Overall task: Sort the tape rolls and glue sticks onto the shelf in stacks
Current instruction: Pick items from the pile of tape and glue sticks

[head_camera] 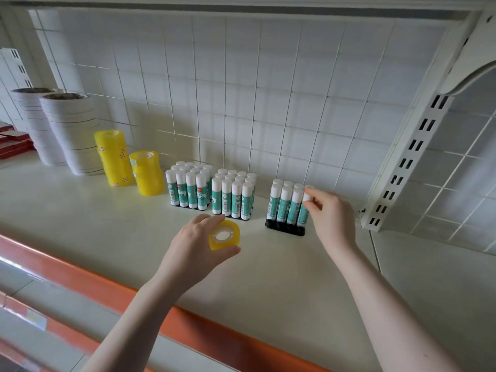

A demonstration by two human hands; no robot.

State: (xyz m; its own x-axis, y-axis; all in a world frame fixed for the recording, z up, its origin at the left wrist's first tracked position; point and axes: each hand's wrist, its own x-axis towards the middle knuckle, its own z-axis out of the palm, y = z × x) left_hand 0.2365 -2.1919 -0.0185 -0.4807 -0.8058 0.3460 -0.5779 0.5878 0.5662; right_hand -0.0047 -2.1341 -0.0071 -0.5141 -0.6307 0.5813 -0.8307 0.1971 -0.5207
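My left hand (196, 242) grips a yellow tape roll (225, 234) above the cream shelf (107, 224), in front of the glue sticks. My right hand (328, 210) pinches the white cap of a glue stick (304, 208) at the right end of the right block of glue sticks (284, 205), which stands in a black holder (284, 229). Two fuller blocks of green and white glue sticks (189, 187) (233, 196) stand to the left. Further left are two stacks of yellow tape rolls (114, 158) (147, 173) and two tall stacks of white tape rolls (72, 132) (35, 124).
A tiled wall with a wire grid (241, 89) backs the shelf. A white slotted upright with a bracket (408, 157) bounds it on the right. An orange strip (134, 294) runs along the shelf's front edge. Red boxes (12, 143) lie at the far left.
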